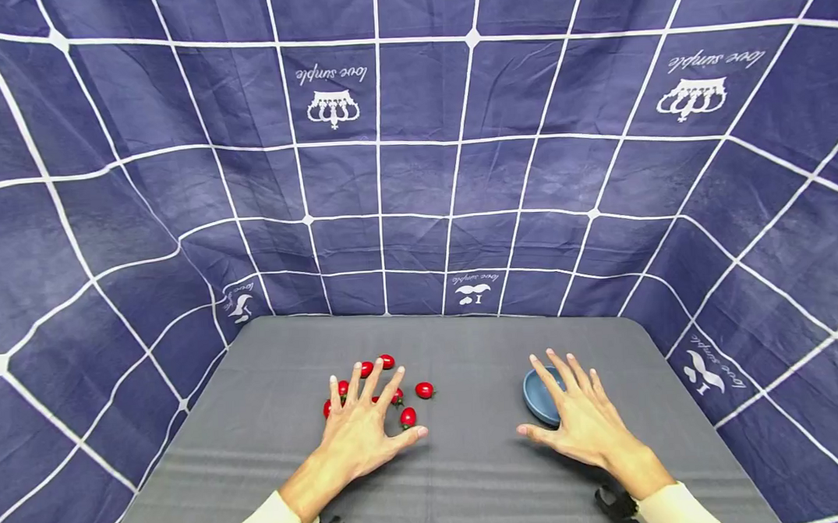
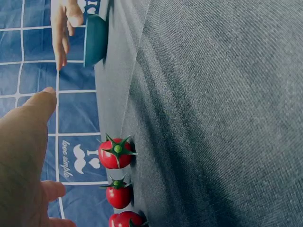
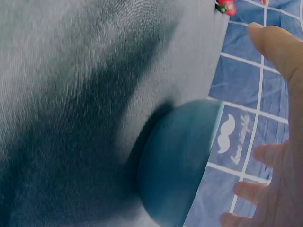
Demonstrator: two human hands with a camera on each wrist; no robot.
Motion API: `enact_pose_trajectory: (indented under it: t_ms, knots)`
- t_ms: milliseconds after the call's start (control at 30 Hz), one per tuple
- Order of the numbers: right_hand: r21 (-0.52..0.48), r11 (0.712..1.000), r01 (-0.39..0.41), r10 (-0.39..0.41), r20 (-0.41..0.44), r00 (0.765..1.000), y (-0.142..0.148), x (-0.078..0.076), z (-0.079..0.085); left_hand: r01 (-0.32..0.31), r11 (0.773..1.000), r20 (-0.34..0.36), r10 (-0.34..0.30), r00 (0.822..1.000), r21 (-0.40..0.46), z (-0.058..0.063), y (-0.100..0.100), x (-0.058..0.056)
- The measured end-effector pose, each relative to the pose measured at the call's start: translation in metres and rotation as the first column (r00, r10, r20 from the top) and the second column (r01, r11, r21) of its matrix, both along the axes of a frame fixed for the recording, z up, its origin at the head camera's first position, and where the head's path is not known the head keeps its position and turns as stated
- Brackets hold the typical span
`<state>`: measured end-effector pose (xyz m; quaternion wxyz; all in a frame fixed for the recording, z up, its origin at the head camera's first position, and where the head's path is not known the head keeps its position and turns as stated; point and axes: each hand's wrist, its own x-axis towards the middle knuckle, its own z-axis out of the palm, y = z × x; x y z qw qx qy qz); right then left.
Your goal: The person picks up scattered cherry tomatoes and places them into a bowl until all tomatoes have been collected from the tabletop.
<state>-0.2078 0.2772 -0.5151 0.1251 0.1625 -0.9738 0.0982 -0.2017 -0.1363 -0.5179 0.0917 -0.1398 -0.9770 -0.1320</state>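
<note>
With its fingers spread, my left hand (image 1: 359,434) hovers over several red cherry tomatoes on the grey cloth, touching none that I can see. One tomato (image 1: 408,417) lies by its thumb, and another tomato (image 1: 425,390) sits a little to the right. Green stem leaves show on a tomato (image 2: 116,152) in the left wrist view. My right hand (image 1: 586,422), fingers also spread, is held above a blue bowl (image 1: 535,397) and covers its right part. In the right wrist view the bowl (image 3: 182,161) stands upright, apart from the fingers. Neither hand holds anything.
Grey cloth (image 1: 483,446) covers the table, with slight wrinkles toward the front. A blue curtain (image 1: 415,176) with white grid lines surrounds its back and sides. Black straps (image 1: 615,504) are at both wrists, below cream sleeves.
</note>
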Motion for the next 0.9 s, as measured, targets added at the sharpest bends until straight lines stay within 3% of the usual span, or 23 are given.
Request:
enact_pose_trajectory:
  t_ms: [367,767,900]
  knots:
    - [-0.129,0.990,0.053,-0.037,0.129,0.991,0.018,-0.009,0.000,0.032,0.999,-0.063,-0.032,0.997,-0.008,-0.001,0.005,0.001]
    - [-0.175,0.985,-0.001,0.020,0.110,0.994,0.021,-0.015,-0.004,0.077,0.996,-0.023,-0.077,0.997,0.043,-0.003,0.016,0.002]
    - [-0.197,0.980,-0.023,0.048,0.125,0.991,0.014,-0.015,-0.007,0.094,0.995,-0.056,-0.092,0.994,0.032,-0.003,0.018,0.003]
